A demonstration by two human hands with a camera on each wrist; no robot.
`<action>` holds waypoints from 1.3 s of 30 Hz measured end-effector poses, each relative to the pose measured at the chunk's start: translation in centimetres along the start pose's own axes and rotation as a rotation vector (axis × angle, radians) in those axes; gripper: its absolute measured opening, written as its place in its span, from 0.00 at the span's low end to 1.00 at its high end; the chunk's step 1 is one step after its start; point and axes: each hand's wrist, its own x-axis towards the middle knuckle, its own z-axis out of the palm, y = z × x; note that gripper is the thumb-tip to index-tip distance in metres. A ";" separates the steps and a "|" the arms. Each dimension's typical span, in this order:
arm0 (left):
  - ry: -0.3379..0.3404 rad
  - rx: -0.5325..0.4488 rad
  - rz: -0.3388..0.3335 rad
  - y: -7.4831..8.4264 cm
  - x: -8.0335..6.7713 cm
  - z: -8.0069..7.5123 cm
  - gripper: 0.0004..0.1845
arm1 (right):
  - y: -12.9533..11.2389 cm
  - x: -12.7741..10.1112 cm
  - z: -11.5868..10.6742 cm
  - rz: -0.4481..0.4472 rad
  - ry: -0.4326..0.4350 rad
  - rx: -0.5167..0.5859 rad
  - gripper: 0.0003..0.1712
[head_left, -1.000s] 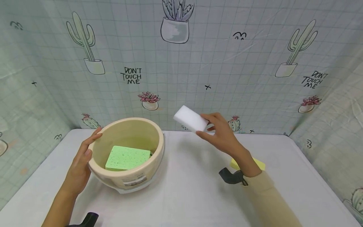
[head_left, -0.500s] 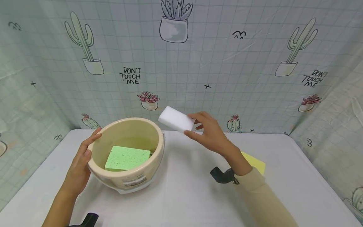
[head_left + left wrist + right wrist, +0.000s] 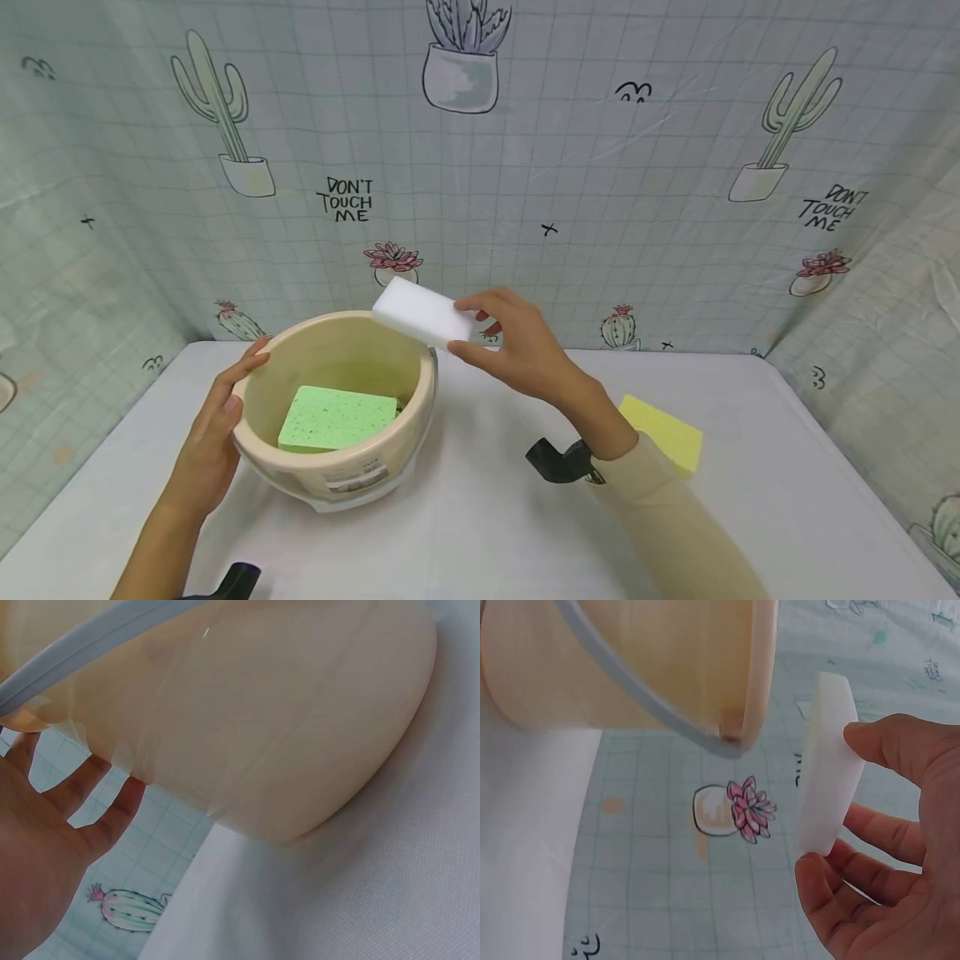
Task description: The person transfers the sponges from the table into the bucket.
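White cloth covers the table [image 3: 480,533], and behind it hangs a pale checked curtain [image 3: 570,167] printed with cactus pots and the words "DON'T TOUCH ME" in two places; on the table stands a cream bucket [image 3: 337,467] with a grey handle, slightly tilted toward me; inside it lies a green sponge [image 3: 337,418], flat on the bottom; a small label is on the outer wall of the bucket, but its writing is too small to read. My left hand [image 3: 206,442] rests against the left side of the bucket with the fingers nearly straight, the fingertips at the rim; it does not curl around anything. My right hand [image 3: 521,354] pinches a white sponge [image 3: 422,322] by one end between thumb and fingers; this sponge is in the air, above the far right rim of the bucket; a yellow sponge [image 3: 667,432] lies on the table, behind my right forearm.
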 end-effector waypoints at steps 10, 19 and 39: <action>-0.014 0.008 -0.001 0.3 0.0 0.0 0.25 | -1.7 0.8 1.6 -0.052 -0.048 0.052 0.20; -0.018 0.005 -0.005 0.4 0.1 0.0 0.25 | -3.3 1.4 3.2 -0.032 -0.103 0.154 0.19; -0.011 0.015 -0.016 0.5 0.1 0.0 0.25 | -4.8 2.9 5.5 0.100 -0.278 -0.116 0.19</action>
